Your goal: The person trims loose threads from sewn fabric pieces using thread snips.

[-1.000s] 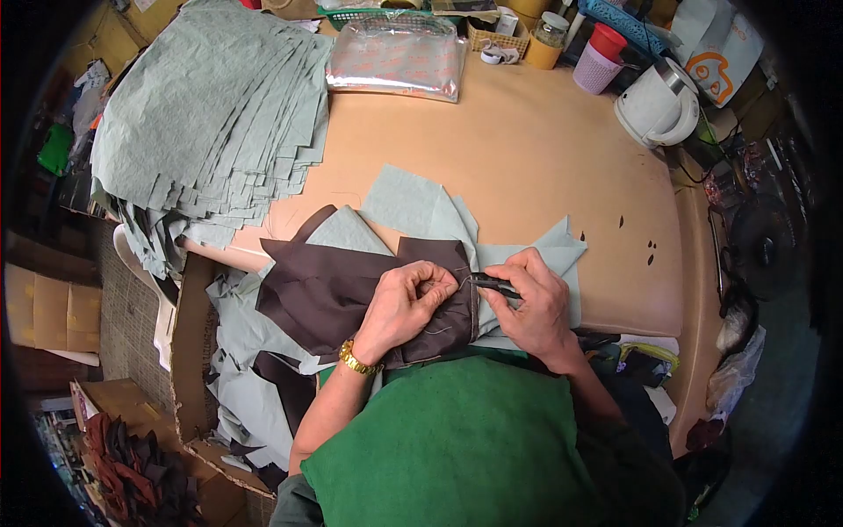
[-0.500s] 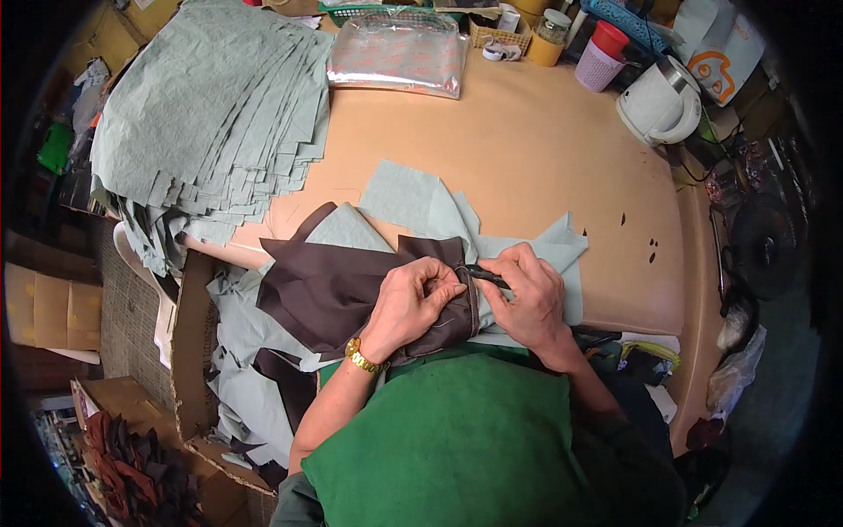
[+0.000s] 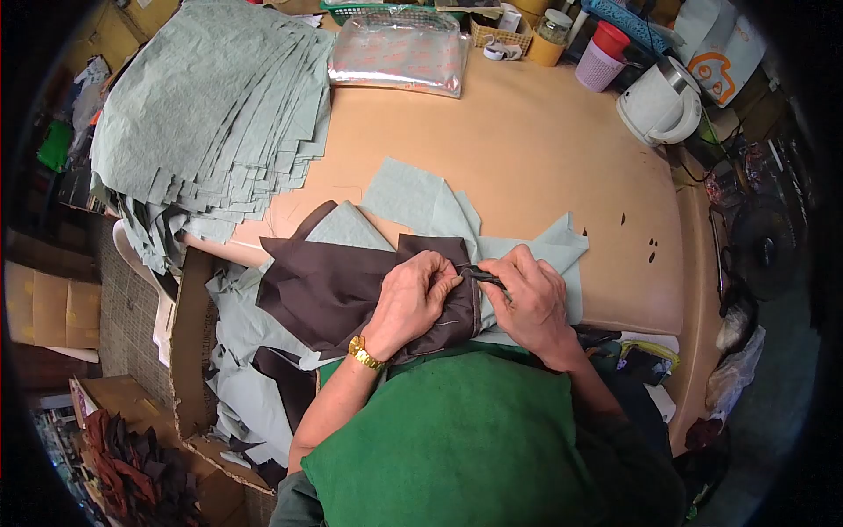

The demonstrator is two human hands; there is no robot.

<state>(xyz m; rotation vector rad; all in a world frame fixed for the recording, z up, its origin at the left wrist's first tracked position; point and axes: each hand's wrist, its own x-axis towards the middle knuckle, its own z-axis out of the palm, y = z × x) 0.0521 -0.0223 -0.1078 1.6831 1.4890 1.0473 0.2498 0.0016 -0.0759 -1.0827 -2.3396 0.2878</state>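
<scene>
A dark brown piece of fabric [image 3: 329, 281] lies at the table's near edge, with pale grey-green cloth under and beside it. My left hand [image 3: 413, 294], with a gold watch on the wrist, rests on the brown fabric, thumb and forefinger pinched at its right part near a seam. Closed around small black thread snips [image 3: 483, 277] is my right hand [image 3: 536, 299]. Their tip points left and reaches the seam, close to my left fingertips. Whether the blades touch a thread is too small to tell. Pale cloth [image 3: 562, 246] extends beyond my right hand.
A large stack of grey-green cloth pieces [image 3: 211, 97] covers the table's left. At the back lie clear plastic packaging [image 3: 399, 53], a purple cup [image 3: 600, 66] and a white kettle [image 3: 659, 101]. A cardboard box [image 3: 195, 351] with scraps stands at the lower left.
The snips have turned slightly in my right hand, and my left hand has shifted a little on the brown fabric. Both hands stay at the seam.
</scene>
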